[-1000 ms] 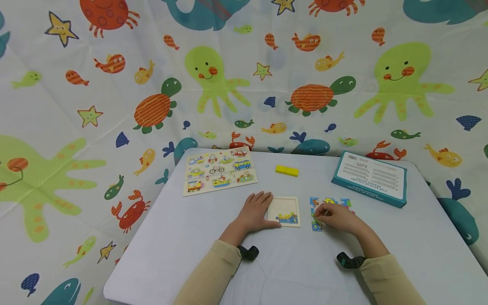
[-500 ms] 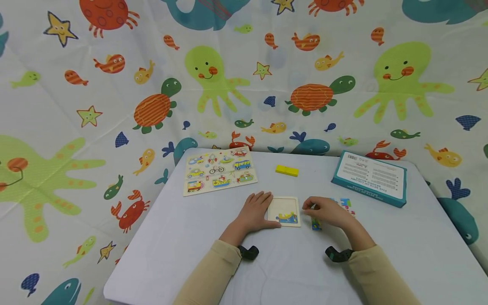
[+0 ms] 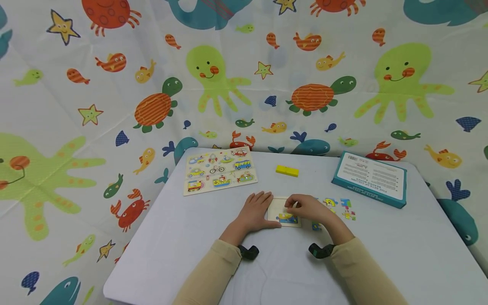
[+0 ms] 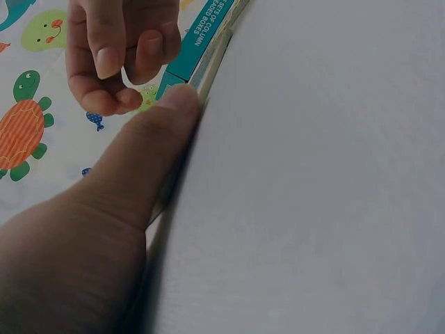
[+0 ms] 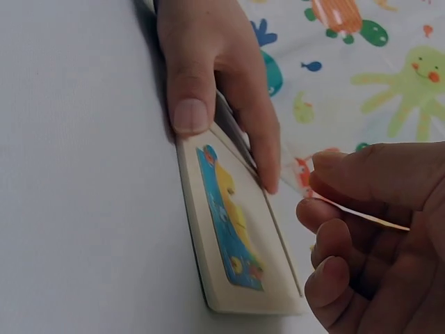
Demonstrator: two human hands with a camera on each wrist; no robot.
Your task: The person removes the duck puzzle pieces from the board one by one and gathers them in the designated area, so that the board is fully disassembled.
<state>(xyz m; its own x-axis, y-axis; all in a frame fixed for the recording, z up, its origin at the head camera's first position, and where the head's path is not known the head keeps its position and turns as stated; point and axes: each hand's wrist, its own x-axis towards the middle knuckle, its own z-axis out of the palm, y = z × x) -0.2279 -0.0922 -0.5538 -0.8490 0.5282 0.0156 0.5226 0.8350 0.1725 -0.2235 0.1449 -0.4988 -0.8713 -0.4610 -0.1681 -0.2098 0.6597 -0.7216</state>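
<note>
The left hand (image 3: 254,214) lies flat with spread fingers at the left side of a small wooden puzzle tray (image 3: 273,212). Its thumb rests along the tray's near edge, also seen in the right wrist view. Joined blue and yellow pieces (image 5: 233,216) fill the near right part of the tray. Over the tray is the right hand (image 3: 306,207), its thumb and forefinger pinched together on a small puzzle piece that the fingers almost wholly hide. In the right wrist view, the right hand (image 5: 382,223) has its other fingers curled under.
Several loose puzzle pieces (image 3: 345,203) lie right of the tray, some partly behind the right hand. Farther back are a vehicle picture board (image 3: 217,170), a yellow block (image 3: 287,170) and a teal box (image 3: 370,178). A patterned curtain (image 3: 244,89) hangs behind the table.
The right hand has moved left from the loose pieces to above the puzzle tray, uncovering several pieces on the table. The left hand has stayed at the tray.
</note>
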